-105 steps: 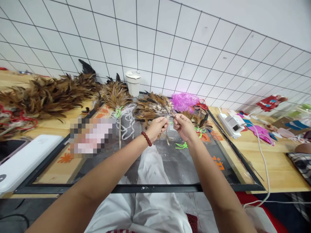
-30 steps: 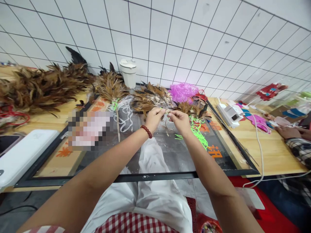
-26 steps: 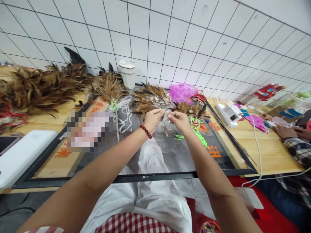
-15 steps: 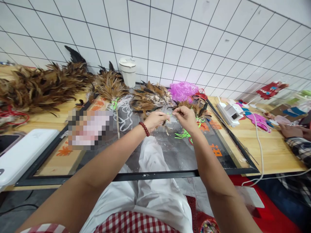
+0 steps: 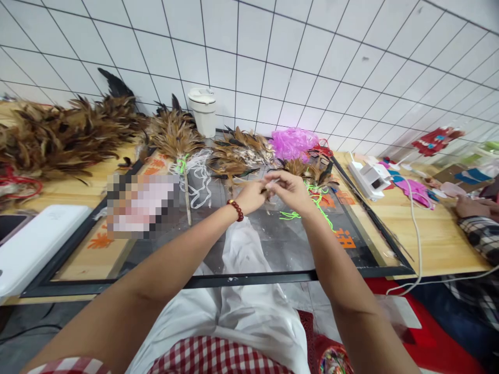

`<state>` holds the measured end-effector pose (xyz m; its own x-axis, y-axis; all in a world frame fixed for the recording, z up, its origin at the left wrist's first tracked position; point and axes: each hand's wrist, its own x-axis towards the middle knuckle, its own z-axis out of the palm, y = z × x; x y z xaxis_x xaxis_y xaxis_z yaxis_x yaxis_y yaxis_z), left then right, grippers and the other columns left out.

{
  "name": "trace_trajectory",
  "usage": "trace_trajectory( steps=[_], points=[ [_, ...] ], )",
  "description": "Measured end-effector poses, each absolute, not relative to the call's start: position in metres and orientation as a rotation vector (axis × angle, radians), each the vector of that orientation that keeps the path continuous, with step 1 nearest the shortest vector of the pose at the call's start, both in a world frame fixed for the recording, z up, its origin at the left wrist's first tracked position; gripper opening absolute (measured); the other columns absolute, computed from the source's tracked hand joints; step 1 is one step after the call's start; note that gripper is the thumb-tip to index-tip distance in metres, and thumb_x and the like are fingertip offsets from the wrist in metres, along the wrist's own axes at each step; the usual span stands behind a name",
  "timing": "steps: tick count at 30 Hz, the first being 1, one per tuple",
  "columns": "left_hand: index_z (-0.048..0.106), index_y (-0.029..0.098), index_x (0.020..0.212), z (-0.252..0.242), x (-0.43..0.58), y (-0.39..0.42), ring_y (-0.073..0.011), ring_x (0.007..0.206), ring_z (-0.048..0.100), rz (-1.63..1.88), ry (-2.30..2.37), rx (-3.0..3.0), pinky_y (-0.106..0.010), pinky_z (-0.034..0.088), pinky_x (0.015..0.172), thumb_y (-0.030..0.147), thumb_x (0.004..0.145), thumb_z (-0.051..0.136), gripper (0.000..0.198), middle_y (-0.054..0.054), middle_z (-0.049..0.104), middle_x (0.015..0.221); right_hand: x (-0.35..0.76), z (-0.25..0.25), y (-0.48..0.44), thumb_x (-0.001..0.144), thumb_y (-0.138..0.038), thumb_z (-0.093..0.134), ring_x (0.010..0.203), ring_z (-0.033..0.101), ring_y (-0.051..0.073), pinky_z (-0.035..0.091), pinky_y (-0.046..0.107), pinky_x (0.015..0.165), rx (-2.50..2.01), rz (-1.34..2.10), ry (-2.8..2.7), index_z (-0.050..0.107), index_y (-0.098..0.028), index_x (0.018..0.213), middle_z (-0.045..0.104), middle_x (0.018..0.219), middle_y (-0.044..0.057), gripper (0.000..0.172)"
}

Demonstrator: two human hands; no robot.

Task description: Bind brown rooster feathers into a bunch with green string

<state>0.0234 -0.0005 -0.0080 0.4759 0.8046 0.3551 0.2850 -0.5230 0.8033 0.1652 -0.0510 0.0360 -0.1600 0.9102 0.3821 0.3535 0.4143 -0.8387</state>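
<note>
Over the glass-topped frame [image 5: 249, 279], my left hand [image 5: 251, 197], with a red bead bracelet at the wrist, is closed at the fingertips. My right hand [image 5: 288, 189] meets it there, its fingers bent and pinched. Whatever lies between the fingertips is hidden. Just right of my hands, bright green cord [image 5: 322, 203] trails over the glass below a small feather bundle [image 5: 306, 169]. Beyond my fingers lies a loose pile of brown feathers [image 5: 237, 156]. Left of my hands, a feather duster [image 5: 173, 132] with a thin wooden stick is bound with green cord.
A white cup [image 5: 203, 113] and pink plastic bag [image 5: 293, 143] stand by the tiled wall. White string [image 5: 200, 182] lies on the glass. Large feather bundles [image 5: 62, 137] and a white device [image 5: 42, 246] are left. Right are a power strip [image 5: 368, 179] and another person's hand [image 5: 470, 206].
My hands have come closer together, and the fingertips now overlap. The green strand seen between them earlier is out of sight. The view has shifted slightly.
</note>
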Motion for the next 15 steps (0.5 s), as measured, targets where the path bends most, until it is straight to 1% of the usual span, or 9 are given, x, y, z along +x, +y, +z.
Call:
trace_trajectory(
  steps=[2,3,7,10,13,15],
  points=[
    [0.062,0.017,0.061,-0.004,0.022,0.0,-0.0175,0.078,0.057,0.966,0.911,2.089,-0.031,0.045,0.079,0.022,0.076,0.055,0.018,-0.005,0.062,0.075,0.171,0.034,-0.047,0.08,-0.032,0.059,0.06,0.059,0.009,0.049,0.025,0.06,-1.133,0.683,-1.614,0.066,-0.019,0.101,0.068,0.096,0.005,0.026],
    [0.063,0.017,0.062,-0.001,0.021,0.0,-0.0174,0.08,0.056,0.96,0.905,2.108,-0.031,0.045,0.08,0.023,0.078,0.053,0.019,-0.004,0.061,0.075,0.175,0.032,-0.045,0.08,-0.032,0.058,0.061,0.058,0.01,0.049,0.026,0.061,-1.168,0.651,-1.608,0.067,-0.019,0.101,0.068,0.097,0.005,0.026],
    [0.063,0.017,0.062,0.004,0.019,0.0,-0.0169,0.083,0.055,0.98,0.865,2.144,-0.031,0.044,0.08,0.023,0.08,0.052,0.021,-0.004,0.059,0.075,0.183,0.024,-0.04,0.078,-0.032,0.06,0.063,0.058,0.012,0.047,0.026,0.063,-1.291,0.6,-1.745,0.07,-0.019,0.094,0.07,0.084,0.003,0.023],
    [0.062,0.017,0.061,0.003,0.019,-0.002,-0.0164,0.081,0.054,1.011,0.879,2.172,-0.03,0.043,0.078,0.023,0.079,0.053,0.022,-0.004,0.057,0.077,0.18,0.022,-0.041,0.078,-0.034,0.06,0.062,0.057,0.012,0.044,0.024,0.061,-1.342,0.573,-1.766,0.071,-0.018,0.087,0.069,0.074,0.001,0.021],
    [0.062,0.017,0.059,0.0,0.02,-0.006,-0.0156,0.08,0.052,1.053,0.884,2.178,-0.029,0.043,0.076,0.023,0.077,0.054,0.02,-0.004,0.055,0.08,0.175,0.023,-0.042,0.077,-0.032,0.059,0.058,0.054,0.012,0.04,0.024,0.058,-1.396,0.533,-1.757,0.067,-0.016,0.076,0.065,0.066,0.001,0.017],
    [0.062,0.017,0.059,0.0,0.02,-0.007,-0.0155,0.081,0.052,1.079,0.873,2.157,-0.029,0.042,0.077,0.023,0.077,0.055,0.02,-0.004,0.054,0.081,0.172,0.024,-0.042,0.079,-0.03,0.056,0.058,0.052,0.012,0.039,0.024,0.058,-1.412,0.504,-1.78,0.062,-0.017,0.073,0.062,0.063,0.0,0.016]
  ],
)
